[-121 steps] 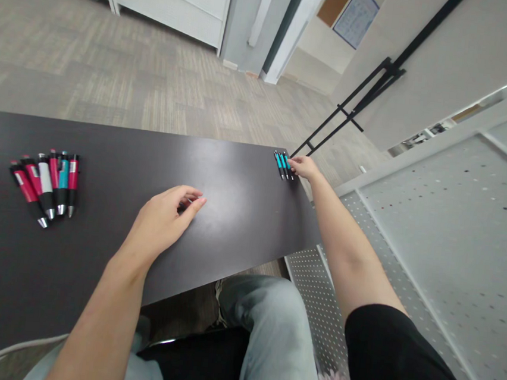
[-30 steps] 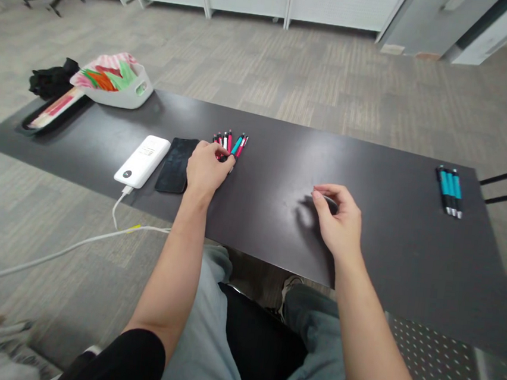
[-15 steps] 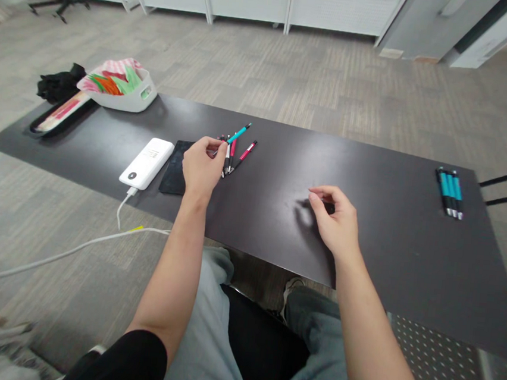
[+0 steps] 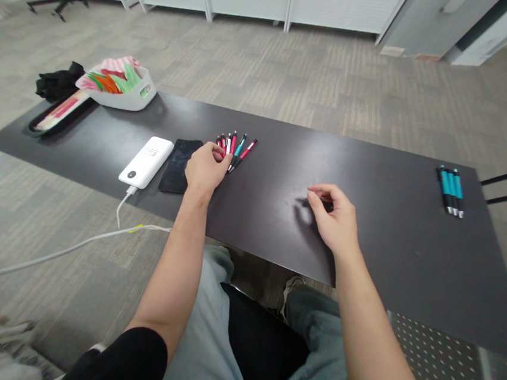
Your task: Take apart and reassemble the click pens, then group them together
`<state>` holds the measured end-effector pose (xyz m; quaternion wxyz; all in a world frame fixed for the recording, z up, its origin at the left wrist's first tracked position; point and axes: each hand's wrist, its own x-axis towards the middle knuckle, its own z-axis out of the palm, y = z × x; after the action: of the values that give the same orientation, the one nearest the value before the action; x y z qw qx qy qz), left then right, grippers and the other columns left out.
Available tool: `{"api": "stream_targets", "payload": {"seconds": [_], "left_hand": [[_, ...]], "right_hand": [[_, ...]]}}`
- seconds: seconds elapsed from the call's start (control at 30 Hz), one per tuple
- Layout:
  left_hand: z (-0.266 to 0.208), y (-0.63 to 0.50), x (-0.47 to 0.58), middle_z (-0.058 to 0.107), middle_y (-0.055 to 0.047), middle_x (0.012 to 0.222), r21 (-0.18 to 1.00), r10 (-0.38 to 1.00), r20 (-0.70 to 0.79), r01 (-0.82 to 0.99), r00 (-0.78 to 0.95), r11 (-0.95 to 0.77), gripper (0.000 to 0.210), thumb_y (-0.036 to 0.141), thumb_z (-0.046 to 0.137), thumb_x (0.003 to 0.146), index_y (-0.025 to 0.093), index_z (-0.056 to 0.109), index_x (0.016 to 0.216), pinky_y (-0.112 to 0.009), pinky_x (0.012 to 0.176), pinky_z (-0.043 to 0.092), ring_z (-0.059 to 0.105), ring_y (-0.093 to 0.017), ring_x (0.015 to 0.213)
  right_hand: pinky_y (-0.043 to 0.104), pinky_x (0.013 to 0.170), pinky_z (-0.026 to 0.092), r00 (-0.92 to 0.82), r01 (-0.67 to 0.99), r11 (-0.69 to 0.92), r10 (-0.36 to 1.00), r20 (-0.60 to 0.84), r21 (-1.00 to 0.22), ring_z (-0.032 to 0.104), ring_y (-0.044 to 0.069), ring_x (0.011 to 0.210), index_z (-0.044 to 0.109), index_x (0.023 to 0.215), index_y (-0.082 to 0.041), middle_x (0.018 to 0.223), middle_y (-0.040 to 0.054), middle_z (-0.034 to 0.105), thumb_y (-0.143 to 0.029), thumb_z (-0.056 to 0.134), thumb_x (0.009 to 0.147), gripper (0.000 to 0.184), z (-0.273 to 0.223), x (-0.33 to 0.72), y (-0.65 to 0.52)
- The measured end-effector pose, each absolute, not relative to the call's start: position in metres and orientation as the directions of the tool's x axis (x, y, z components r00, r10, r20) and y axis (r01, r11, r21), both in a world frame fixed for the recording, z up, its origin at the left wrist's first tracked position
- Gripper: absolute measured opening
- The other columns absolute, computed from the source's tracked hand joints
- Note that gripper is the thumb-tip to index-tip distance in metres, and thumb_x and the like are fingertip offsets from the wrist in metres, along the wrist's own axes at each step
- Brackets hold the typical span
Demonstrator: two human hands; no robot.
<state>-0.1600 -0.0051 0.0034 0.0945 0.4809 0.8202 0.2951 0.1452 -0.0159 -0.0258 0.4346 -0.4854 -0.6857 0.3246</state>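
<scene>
So the left hand (image 4: 204, 169) is down at the fan of pens (image 4: 233, 143) on the dark bench (image 4: 277, 228), fingers bent inward with the thumb right by the lower ends. Honestly can't tell if they're pinching one. The fan's mostly pink, with one white and a turquoise pen (image 4: 240, 145) next to the outermost pink one. Right hand (image 4: 335, 217) hangs over the middle of the bench, fingers loosely curled, thumb close to the forefinger; can't tell if the tips touch. Way over by the right end there's a tidy row of turquoise pens (image 4: 450, 191). Black phone (image 4: 175, 167) and white power bank (image 4: 146, 162) lie left of the fan.
</scene>
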Motion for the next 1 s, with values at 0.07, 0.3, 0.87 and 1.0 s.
{"api": "stream_targets", "payload": {"seconds": [0.07,0.3,0.87,1.0], "left_hand": [[0.0040,-0.0047,-0.1610,0.078,-0.004,0.099,0.551,0.852,0.106,0.744,-0.512,0.378,0.018,0.040,0.076,0.085,0.024,0.073,0.093,-0.041,0.083,0.051,0.071,-0.031,0.096],[0.0076,-0.0039,-0.1605,0.079,-0.004,0.094,0.528,0.849,0.110,0.754,-0.517,0.391,0.012,0.029,0.069,0.084,0.023,0.077,0.091,-0.043,0.089,0.053,0.072,-0.031,0.096],[0.0086,-0.0082,-0.1592,0.081,-0.002,0.095,0.510,0.882,0.141,0.796,-0.450,0.325,0.018,0.028,0.071,0.086,0.022,0.081,0.100,-0.039,0.090,0.053,0.074,-0.029,0.100],[0.0084,-0.0092,-0.1538,0.079,-0.001,0.093,0.535,0.892,0.179,0.802,-0.416,0.267,0.015,0.030,0.072,0.087,0.023,0.079,0.099,-0.036,0.083,0.052,0.074,-0.027,0.096]], "right_hand": [[0.054,0.095,0.052,-0.155,0.382,0.322,0.946,0.284,-0.866,0.067,0.030,0.092,0.072,0.103,-0.036,0.091,0.0046,0.069,-0.043,0.071,0.096,0.010,-0.0262,0.1452,-0.0154],[0.054,0.094,0.052,-0.159,0.381,0.329,0.944,0.289,-0.864,0.068,0.031,0.091,0.073,0.104,-0.036,0.093,0.0047,0.071,-0.045,0.072,0.094,0.013,-0.0292,0.1455,-0.0152],[0.047,0.092,0.052,-0.199,0.407,0.318,0.946,0.257,-0.857,0.066,0.027,0.090,0.071,0.104,-0.033,0.090,0.0032,0.067,-0.037,0.066,0.099,0.008,-0.0217,0.1431,-0.0175],[0.049,0.092,0.053,-0.199,0.407,0.323,0.944,0.262,-0.854,0.066,0.028,0.089,0.071,0.103,-0.035,0.088,0.0032,0.067,-0.040,0.067,0.097,0.009,-0.0219,0.1432,-0.0170]]}}
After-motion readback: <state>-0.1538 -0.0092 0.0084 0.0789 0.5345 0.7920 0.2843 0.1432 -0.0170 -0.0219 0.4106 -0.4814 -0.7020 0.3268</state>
